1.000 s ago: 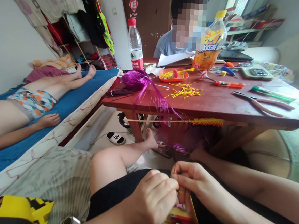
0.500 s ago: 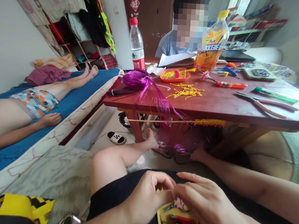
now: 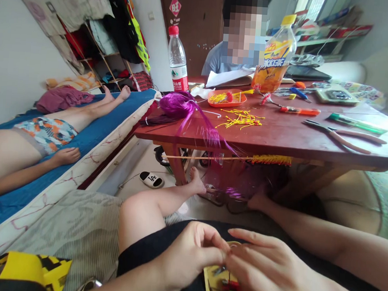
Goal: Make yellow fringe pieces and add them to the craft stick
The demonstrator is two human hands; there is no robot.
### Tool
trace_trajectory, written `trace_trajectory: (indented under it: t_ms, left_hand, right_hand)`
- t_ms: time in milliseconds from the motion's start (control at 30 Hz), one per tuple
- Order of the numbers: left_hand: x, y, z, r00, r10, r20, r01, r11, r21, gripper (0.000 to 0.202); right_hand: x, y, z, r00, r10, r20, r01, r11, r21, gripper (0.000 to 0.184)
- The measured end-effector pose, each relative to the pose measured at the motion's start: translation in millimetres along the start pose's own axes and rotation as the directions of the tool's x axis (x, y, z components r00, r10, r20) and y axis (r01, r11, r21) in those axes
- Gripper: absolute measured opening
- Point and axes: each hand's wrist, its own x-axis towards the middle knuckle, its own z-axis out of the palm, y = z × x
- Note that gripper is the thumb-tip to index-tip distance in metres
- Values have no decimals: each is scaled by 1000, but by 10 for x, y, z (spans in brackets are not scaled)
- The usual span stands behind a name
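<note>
Low in the view, my left hand (image 3: 195, 254) and my right hand (image 3: 265, 263) meet fingertip to fingertip above my lap. Both are closed in a pinch; whatever lies between the fingertips is too small to make out. Beneath them a yellow tray (image 3: 211, 282) rests on my dark shorts, partly covered by my right hand. A red lighter (image 3: 232, 284) shows inside it, with a bit of green beside it. On the table ahead lie a purple bundle of fine strands (image 3: 180, 104), loose yellow-tipped stems (image 3: 242, 118) and an orange dish (image 3: 228, 99) holding more of them.
The red table (image 3: 281, 136) carries pliers (image 3: 344, 134), an orange cutter (image 3: 299, 110), a water bottle (image 3: 178, 62) and a tea bottle (image 3: 276, 58). A person (image 3: 216, 56) sits behind it. Another person lies on the blue bed (image 3: 116, 118) at left. A slipper (image 3: 151, 180) is on the floor.
My right hand has shifted slightly left and covers more of the tray and the lighter. The fingertips of both hands remain together.
</note>
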Motion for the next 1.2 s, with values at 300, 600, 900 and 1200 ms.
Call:
trace_trajectory:
  t_ms: [300,600,900,1200]
  left_hand:
    - [-29,-28,19,951,306,-50,-287,928,237,10]
    - [-74,-112,-77,490,749,446,-691,23,722,16]
    - [-5,-17,25,966,-239,98,258,876,-407,16]
    - [-50,-156,-25,422,873,242,-651,106,752,15]
  right_hand:
    - [8,-37,64,925,370,89,-380,887,263,34]
    - [91,10,148,520,598,610,-731,-57,680,37]
    - [-20,-35,-89,964,-263,39,262,915,-309,34]
    - [74,-34,202,543,641,542,-717,18,697,33]
